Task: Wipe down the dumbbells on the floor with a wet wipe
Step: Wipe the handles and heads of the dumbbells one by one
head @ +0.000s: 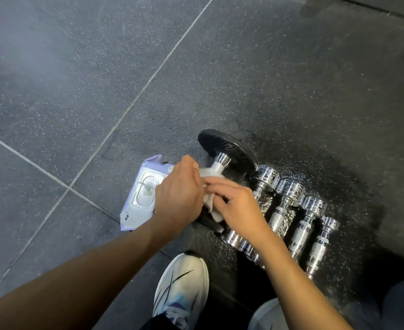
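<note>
White sneaker (180,289) at 6 o'clock on speckled floor (77,91). Beyond it, left hand (179,196) curled over wet wipe (211,206) on black-plated dumbbell (229,148); right hand (239,206) pinching same wipe. Chrome dumbbells (291,210) at 3 o'clock, wipes pack (141,196) at 9.

A white shoe (180,289) with black streaks is standing on the near part of the dark speckled floor (77,79) — pale seams (134,101) are crossing its left side.
</note>
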The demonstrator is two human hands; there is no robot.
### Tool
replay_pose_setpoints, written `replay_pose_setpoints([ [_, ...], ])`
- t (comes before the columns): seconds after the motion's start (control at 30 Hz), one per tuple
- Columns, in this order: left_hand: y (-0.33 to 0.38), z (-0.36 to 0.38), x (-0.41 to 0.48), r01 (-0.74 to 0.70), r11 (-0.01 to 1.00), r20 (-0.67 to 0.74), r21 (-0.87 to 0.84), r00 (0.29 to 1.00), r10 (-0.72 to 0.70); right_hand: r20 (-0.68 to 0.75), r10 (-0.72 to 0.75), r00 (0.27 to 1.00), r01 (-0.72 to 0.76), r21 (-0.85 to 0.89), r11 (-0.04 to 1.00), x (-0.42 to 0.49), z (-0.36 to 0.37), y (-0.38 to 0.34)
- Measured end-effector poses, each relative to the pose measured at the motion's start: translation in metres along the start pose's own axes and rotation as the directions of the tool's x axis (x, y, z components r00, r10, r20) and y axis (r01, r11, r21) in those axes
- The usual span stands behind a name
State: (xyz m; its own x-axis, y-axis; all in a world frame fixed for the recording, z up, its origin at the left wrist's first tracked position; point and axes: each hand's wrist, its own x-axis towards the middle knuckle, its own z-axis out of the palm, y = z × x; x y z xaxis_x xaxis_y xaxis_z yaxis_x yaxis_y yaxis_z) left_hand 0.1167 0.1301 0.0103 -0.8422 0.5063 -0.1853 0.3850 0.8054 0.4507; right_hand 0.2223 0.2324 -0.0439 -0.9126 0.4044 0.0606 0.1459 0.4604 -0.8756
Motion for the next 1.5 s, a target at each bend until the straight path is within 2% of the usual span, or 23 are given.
replay_pose_setpoints([
  [0.07,0.000,0.000,0.000,0.003,1.000,-0.001,0.004,1.000,-0.003,-0.085,-0.075,0.994,0.059,-0.182,0.981,0.007,-0.003,0.011],
  [0.13,-0.001,0.000,0.000,0.012,1.000,0.001,0.002,1.000,-0.012,-0.141,-0.088,0.986,0.047,-0.273,0.961,0.010,0.000,0.017],
  [0.23,-0.001,0.000,0.001,0.016,1.000,0.009,-0.010,1.000,-0.016,-0.163,-0.076,0.984,0.038,-0.227,0.973,-0.003,0.008,0.013],
  [0.37,-0.002,0.001,0.001,0.015,1.000,-0.001,-0.025,1.000,-0.015,-0.041,-0.062,0.997,0.059,-0.055,0.997,-0.018,0.012,-0.001],
  [0.43,-0.002,0.001,0.002,0.023,0.999,0.001,-0.023,1.000,-0.023,-0.056,-0.019,0.998,0.020,0.018,1.000,-0.015,0.009,0.000],
  [0.6,0.000,0.002,0.000,0.017,1.000,-0.006,-0.002,1.000,-0.017,-0.244,-0.056,0.968,0.034,-0.092,0.995,0.007,0.003,0.009],
  [0.73,-0.001,0.002,0.000,-0.003,1.000,-0.016,-0.007,1.000,0.002,-0.095,-0.195,0.976,0.163,-0.270,0.949,0.017,0.008,0.021],
  [0.8,-0.001,0.002,0.000,-0.001,1.000,-0.014,-0.010,1.000,0.001,-0.135,-0.139,0.981,0.109,-0.210,0.972,0.010,0.011,0.027],
  [0.83,-0.001,0.002,0.000,0.000,1.000,-0.014,-0.012,1.000,-0.001,-0.211,-0.069,0.975,0.042,-0.129,0.991,0.004,0.013,0.025],
  [0.87,-0.001,0.002,0.000,0.003,1.000,-0.012,-0.012,1.000,-0.003,-0.303,0.061,0.951,-0.065,-0.004,0.998,-0.003,0.016,0.020],
  [0.9,-0.001,0.002,0.001,0.009,1.000,-0.011,-0.010,1.000,-0.009,-0.357,0.252,0.899,-0.203,0.170,0.964,-0.010,0.021,0.013],
  [0.93,-0.002,0.002,0.001,0.016,1.000,-0.009,-0.008,1.000,-0.016,-0.321,0.456,0.830,-0.325,0.388,0.863,-0.013,0.027,0.005],
  [1.0,-0.003,0.003,0.002,0.027,1.000,-0.004,-0.007,1.000,-0.027,-0.091,0.719,0.689,-0.439,0.737,0.514,-0.008,0.040,0.001],
  [1.07,-0.001,0.002,0.001,0.028,1.000,-0.003,-0.008,1.000,-0.028,0.201,0.794,0.574,-0.490,0.861,0.135,0.006,0.039,0.005],
  [1.1,-0.001,0.002,0.001,0.028,1.000,0.000,-0.009,1.000,-0.028,0.320,0.775,0.544,-0.503,0.864,-0.004,0.013,0.035,0.006],
  [1.13,-0.001,0.002,0.001,0.030,0.999,0.003,-0.012,1.000,-0.030,0.405,0.745,0.530,-0.523,0.847,-0.088,0.020,0.029,0.006],
  [1.2,-0.001,0.002,0.001,0.030,0.999,0.005,-0.012,1.000,-0.029,0.468,0.688,0.555,-0.554,0.825,-0.115,0.031,0.023,0.007],
  [1.27,-0.002,0.002,0.001,0.027,1.000,0.004,-0.008,1.000,-0.027,0.490,0.640,0.592,-0.595,0.801,-0.062,0.037,0.024,0.004],
  [1.33,-0.002,0.003,0.001,0.032,0.999,0.002,-0.008,0.999,-0.032,0.517,0.619,0.591,-0.633,0.773,-0.041,0.040,0.032,0.002],
  [1.5,-0.003,0.003,0.002,0.031,0.999,-0.005,-0.012,1.000,-0.031,0.618,0.506,0.601,-0.660,0.741,-0.122,0.040,0.035,0.003],
])
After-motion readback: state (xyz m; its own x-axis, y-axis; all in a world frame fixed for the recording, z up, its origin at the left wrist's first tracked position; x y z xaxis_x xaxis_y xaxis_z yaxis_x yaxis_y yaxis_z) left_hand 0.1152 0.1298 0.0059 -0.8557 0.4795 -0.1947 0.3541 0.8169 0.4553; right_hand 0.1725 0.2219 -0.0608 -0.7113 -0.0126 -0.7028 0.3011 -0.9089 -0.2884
